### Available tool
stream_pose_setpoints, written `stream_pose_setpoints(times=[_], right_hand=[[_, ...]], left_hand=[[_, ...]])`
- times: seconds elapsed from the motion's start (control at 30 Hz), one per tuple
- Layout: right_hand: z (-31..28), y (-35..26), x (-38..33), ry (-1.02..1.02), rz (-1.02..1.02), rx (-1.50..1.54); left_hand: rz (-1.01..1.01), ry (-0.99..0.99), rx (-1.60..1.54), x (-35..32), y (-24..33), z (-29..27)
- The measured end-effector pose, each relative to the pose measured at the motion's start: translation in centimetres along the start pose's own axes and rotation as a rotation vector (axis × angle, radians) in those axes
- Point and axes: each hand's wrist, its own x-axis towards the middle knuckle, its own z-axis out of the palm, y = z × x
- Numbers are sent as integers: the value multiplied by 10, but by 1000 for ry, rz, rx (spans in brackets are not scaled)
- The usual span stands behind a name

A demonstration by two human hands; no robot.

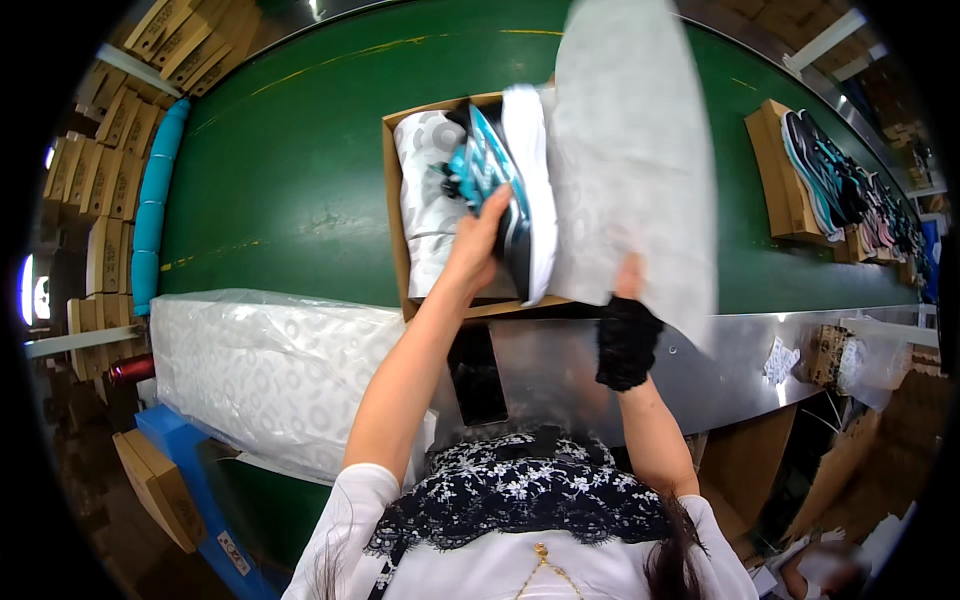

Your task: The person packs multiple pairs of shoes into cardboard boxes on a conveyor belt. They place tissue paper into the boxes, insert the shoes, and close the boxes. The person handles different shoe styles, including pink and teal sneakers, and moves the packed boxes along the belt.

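An open cardboard shoe box sits on the green work surface in front of me. My left hand is closed around a blue, black and white sneaker, which lies on its side in the box with the white sole turned right. Patterned white wrapping paper covers the left part of the box. My right hand, in a black fingerless glove, grips the lower edge of a large sheet of tissue paper. That sheet is raised along the box's right side and blurred; most of the fingers are behind it.
A plastic-covered stack of patterned paper lies at the near left. A dark phone-like slab rests on the metal edge. More sneakers stand in boxes at the right. A blue roll and stacked cartons line the left.
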Motion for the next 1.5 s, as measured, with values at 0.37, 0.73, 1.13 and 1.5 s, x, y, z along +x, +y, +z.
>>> stream_pose_setpoints(times=[0.37,0.73,1.13,1.5], right_hand=[[-40,38,-44,-583,261,549],[-34,36,51,-147,1004,1089],[-131,48,-78,-288,-374,-405],[-192,154,-171,27,-486,-508]], left_hand=[[718,175,602,-40,9,-52],[364,225,1388,-49,72,-65],[-194,-424,870,-44,-12,0],[151,-403,782,-10,-56,80]])
